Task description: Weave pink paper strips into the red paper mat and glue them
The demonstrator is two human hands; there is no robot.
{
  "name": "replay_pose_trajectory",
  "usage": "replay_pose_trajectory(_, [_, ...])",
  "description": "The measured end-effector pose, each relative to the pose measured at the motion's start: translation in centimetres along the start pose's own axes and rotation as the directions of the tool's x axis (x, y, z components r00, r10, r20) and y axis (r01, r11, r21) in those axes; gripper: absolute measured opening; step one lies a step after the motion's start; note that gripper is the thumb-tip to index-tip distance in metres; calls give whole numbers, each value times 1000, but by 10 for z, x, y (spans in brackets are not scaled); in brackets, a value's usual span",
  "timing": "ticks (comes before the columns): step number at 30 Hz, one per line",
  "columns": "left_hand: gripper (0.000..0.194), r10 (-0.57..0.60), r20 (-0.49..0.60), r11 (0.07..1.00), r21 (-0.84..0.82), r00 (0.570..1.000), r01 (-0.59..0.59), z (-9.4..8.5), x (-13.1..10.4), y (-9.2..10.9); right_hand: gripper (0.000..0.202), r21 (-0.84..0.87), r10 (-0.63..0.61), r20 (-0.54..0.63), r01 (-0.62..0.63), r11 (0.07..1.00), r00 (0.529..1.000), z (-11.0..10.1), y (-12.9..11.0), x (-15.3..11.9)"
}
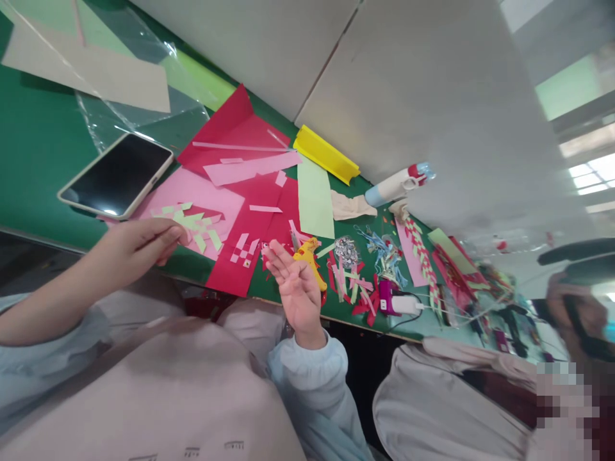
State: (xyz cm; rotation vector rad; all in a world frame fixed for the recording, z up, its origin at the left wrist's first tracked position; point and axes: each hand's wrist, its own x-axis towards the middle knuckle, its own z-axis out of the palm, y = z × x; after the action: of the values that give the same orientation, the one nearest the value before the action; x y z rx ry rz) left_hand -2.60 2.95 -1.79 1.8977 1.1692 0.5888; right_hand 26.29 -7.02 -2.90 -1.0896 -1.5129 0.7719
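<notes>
My left hand (137,246) rests at the near table edge with its fingertips on a pink sheet (202,202) that carries woven pale-green paper strips (195,224). My right hand (295,288) hovers palm up with fingers apart, holding nothing, just in front of a yellow glue gun (310,256). Between the hands lies a red sheet (245,250) with a small pink-and-red woven checker patch.
A tablet (118,176) lies at the left on the green table (38,147). Farther along are a pale-green sheet (314,198), a yellow plastic strip (327,155), a white bottle (394,186), cut paper scraps (355,285) and braided strips. A co-worker sits at the right.
</notes>
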Motion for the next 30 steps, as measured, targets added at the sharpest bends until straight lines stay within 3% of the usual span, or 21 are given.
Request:
replay_pose_trajectory(2, [41,-12,-110,999,33,994,16,-5,-15,-11,39,53,20,20,-21,998,1000,5,0,-9])
replay_pose_trajectory(5, [36,-161,-132,986,16,978,164,-6,-40,-26,35,170,77,64,-87,982,995,14,-8,-21])
replay_pose_trajectory(7, [41,-173,-129,984,11,976,176,0,-52,-31,32,218,142,130,-168,961,981,19,-18,-26])
replay_pose_trajectory(8, [43,-125,-173,992,4,977,128,4,-56,-31,29,226,188,170,-224,948,967,21,-24,-28])
replay_pose_trajectory(11, [39,3,-158,999,-44,987,-10,18,-59,-20,25,208,225,289,-290,934,931,25,-37,-29])
replay_pose_trajectory(14, [30,141,-186,985,-74,972,-157,30,-55,2,23,132,184,406,-257,957,895,31,-43,-28])
replay_pose_trajectory(19, [27,212,-211,970,-70,954,-231,41,-55,21,19,45,139,511,-188,981,848,44,-43,-28])
replay_pose_trajectory(22, [35,113,-180,993,2,977,-115,42,-64,6,18,31,154,537,-201,979,830,43,-45,-31])
replay_pose_trajectory(25, [43,-31,22,999,32,999,30,44,-77,-24,15,49,180,499,-236,971,848,33,-48,-35])
replay_pose_trajectory(27, [42,-110,198,981,180,974,75,50,-83,-46,14,55,204,450,-255,965,869,24,-49,-39])
replay_pose_trajectory(28, [40,-173,237,947,306,956,95,55,-84,-56,14,57,215,427,-263,963,878,20,-48,-41])
replay_pose_trajectory(30, [40,-224,237,914,388,945,119,69,-82,-74,14,72,223,386,-271,960,895,15,-47,-44])
